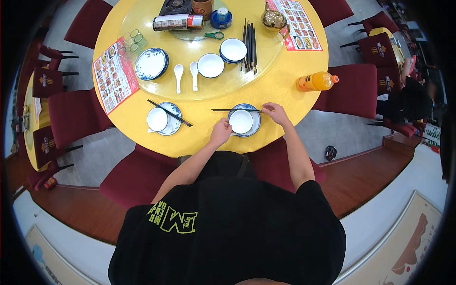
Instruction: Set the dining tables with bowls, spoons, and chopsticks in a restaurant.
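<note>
Just in front of me, a white bowl (pixel 241 122) sits on a blue-patterned plate (pixel 255 127) near the table edge. A pair of black chopsticks (pixel 231 110) lies across the plate's far side, above the bowl. My right hand (pixel 275 113) pinches their right end. My left hand (pixel 221 132) is at the bowl's left side, its fingertips against or very near the rim; its grip is partly hidden. A white spoon's handle (pixel 233 134) shows below those fingers. Left of this, another plate (pixel 174 125) bears a bowl (pixel 157 119), a spoon (pixel 151 130) and slanted chopsticks (pixel 170 113).
On the glass turntable (pixel 228 85) are stacked plates (pixel 151 64), bowls (pixel 233 50), two spoons (pixel 178 78), loose chopsticks (pixel 250 48), glasses (pixel 131 42) and a brass teapot (pixel 274 20). An orange drink bottle (pixel 315 82) lies at the right. Red chairs (pixel 345 87) ring the table.
</note>
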`<act>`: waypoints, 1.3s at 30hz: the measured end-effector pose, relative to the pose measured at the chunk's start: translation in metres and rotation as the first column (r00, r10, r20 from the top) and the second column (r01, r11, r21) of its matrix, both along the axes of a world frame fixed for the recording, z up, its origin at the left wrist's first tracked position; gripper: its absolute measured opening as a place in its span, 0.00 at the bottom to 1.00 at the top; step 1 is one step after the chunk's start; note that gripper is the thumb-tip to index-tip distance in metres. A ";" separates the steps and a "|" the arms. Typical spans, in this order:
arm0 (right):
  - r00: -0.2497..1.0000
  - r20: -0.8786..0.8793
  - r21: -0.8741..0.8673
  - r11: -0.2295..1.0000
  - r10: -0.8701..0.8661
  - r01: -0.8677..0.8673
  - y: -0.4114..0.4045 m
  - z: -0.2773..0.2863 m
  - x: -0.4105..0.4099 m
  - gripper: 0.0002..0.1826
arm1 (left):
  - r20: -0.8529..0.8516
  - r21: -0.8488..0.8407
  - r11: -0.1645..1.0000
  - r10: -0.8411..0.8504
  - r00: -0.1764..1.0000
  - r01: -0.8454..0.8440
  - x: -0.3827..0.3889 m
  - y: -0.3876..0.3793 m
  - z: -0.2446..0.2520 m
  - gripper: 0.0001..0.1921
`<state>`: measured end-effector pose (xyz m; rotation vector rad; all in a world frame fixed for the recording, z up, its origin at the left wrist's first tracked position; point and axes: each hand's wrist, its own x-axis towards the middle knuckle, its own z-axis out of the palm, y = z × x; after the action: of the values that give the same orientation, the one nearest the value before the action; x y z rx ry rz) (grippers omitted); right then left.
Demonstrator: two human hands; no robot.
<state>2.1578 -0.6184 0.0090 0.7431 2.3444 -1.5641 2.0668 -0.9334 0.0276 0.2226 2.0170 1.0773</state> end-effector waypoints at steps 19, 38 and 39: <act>0.900 -0.336 0.831 0.537 0.277 0.145 -0.055 0.084 -0.251 0.55 | 0.073 0.001 0.979 0.203 0.976 -0.204 -0.010 -0.129 0.002 0.16; 0.833 -0.505 0.450 0.755 -0.226 0.477 -0.114 0.099 -0.008 0.30 | 0.235 0.056 0.838 0.517 0.823 -0.543 -0.013 -0.184 -0.060 0.12; 0.843 -0.463 0.449 0.747 -0.274 0.489 -0.133 0.107 0.026 0.30 | 0.234 0.069 0.842 0.507 0.829 -0.535 -0.011 -0.190 -0.059 0.12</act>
<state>2.1839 -0.7512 0.1159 1.2270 3.1633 -1.2195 2.0555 -1.1239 -0.0318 -0.3930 1.8580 1.5059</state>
